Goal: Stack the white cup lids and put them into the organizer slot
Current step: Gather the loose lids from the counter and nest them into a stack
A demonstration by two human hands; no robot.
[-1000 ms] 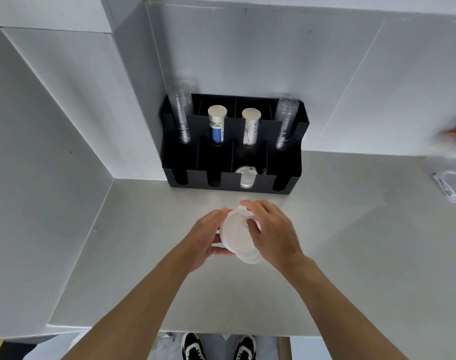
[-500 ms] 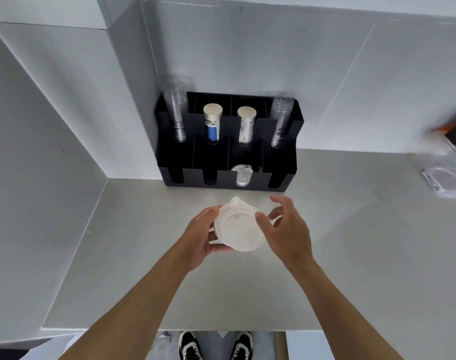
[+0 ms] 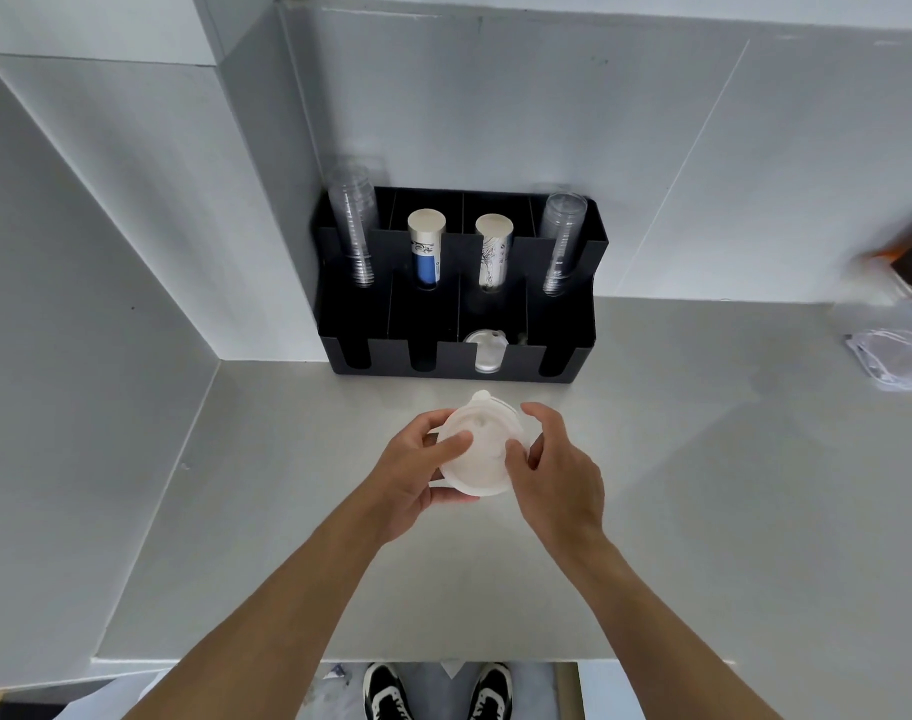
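Centre of frame: the stack of white cup lids (image 3: 482, 449) is held above the grey counter (image 3: 703, 459), just below the black organizer (image 3: 459, 283) that stands against the wall at upper centre. The left hand (image 3: 417, 472) grasps the stack, thumb across the top lid and fingers curled beneath; the right hand (image 3: 552, 467) touches the right rim with thumb and fingertips, its fingers loosely spread rather than clenched. One lid (image 3: 487, 350) already stands in the third front slot from the left; the upper compartments hold clear cups (image 3: 352, 231) and paper cups (image 3: 426, 246). The step in hand appears to be squaring the stack. It is best done by pressing the rims flush, aligning the sip tabs, and turning the stack on edge before feeding it into that slot.
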